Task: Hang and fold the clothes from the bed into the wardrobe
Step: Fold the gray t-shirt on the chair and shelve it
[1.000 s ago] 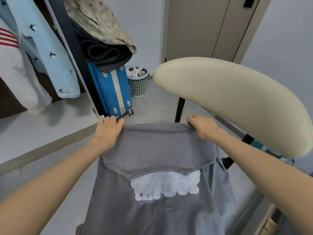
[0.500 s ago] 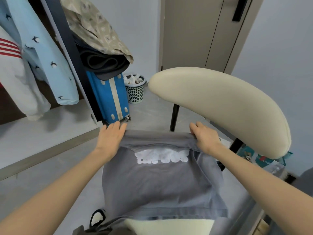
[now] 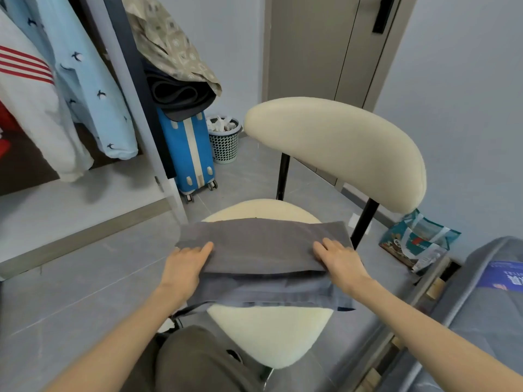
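Note:
A grey T-shirt lies folded into a narrow band across the cream seat of a chair. My left hand rests flat on its left end with straight fingers. My right hand presses flat on its right end. The print on the shirt is folded out of sight. To the left stands the open wardrobe, where a light blue shirt with birds and a white garment with red stripes hang. The grey bed shows at the right edge.
The chair's cream backrest rises just behind the shirt. A blue suitcase piled with clothes and a mesh waste basket stand by the wardrobe post. A printed bag lies on the floor beside the bed. A closed door is behind.
The shirt went from hanging in my hands to lying on the seat, folded over so the white print is hidden. Both hands moved down and now lie flat on the fold.

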{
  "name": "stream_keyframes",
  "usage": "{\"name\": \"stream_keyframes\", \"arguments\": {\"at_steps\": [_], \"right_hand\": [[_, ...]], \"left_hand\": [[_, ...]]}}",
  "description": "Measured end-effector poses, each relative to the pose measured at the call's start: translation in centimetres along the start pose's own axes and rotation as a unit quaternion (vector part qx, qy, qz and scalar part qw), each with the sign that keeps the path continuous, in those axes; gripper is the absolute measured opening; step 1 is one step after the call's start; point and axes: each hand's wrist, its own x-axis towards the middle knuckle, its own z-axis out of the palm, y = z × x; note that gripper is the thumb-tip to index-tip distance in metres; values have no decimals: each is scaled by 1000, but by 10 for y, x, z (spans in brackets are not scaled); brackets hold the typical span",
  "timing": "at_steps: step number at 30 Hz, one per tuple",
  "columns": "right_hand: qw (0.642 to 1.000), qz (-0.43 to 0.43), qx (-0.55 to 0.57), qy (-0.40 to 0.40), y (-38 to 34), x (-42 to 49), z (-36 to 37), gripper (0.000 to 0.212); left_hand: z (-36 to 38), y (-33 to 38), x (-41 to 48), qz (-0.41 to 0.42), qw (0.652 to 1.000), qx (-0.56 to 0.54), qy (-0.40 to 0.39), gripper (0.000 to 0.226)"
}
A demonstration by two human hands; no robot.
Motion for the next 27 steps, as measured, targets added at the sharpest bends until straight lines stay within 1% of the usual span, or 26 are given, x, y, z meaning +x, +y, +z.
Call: {"name": "stream_keyframes", "arguments": {"at_steps": [2, 4, 7, 11, 13, 15, 16, 17, 19, 20, 21, 23, 25, 27], "right_hand": [[1000, 5, -10, -17, -2, -12, 12, 43], [998, 14, -26, -50, -6, -22, 22, 49], [994, 30, -46, -98, -11, -33, 33, 58], [983, 48, -37, -174, -16, -40, 39, 67], [973, 56, -25, -222, -18, -39, 39, 68], [962, 58, -18, -267, -23, -34, 32, 60], [960, 56, -15, -273, -26, -29, 27, 52], [965, 54, -4, -258, -30, -24, 22, 43], [979, 57, 51, -189, -41, -12, 14, 32], [982, 56, 89, -155, -48, -5, 12, 32], [982, 51, 127, -130, -55, 1, 11, 34], [978, 35, 175, -106, -70, 14, 14, 41], [976, 19, 192, -100, -83, 27, 19, 48], [974, 11, 201, -103, -94, 40, 26, 53]], "left_hand": [[9, 6, -11, 5, 1000, 6, -19, 54], [17, 11, -21, 2, 999, 13, -49, 58], [28, 20, -29, -12, 994, 14, -105, 74], [39, 30, -36, -10, 986, 7, -167, 85], [41, 33, -40, -2, 977, -25, -211, 89], [42, 32, -41, 4, 964, -71, -255, 91], [40, 31, -38, -2, 963, -96, -251, 86], [38, 29, -33, -17, 967, -119, -225, 75], [32, 27, -21, -59, 976, -157, -143, 49], [31, 26, -14, -78, 974, -181, -111, 43], [30, 26, -9, -97, 968, -213, -88, 41], [32, 24, 0, -146, 945, -288, -59, 44], [36, 21, 8, -203, 913, -352, -45, 49], [43, 15, 17, -264, 880, -393, -38, 52]]}}
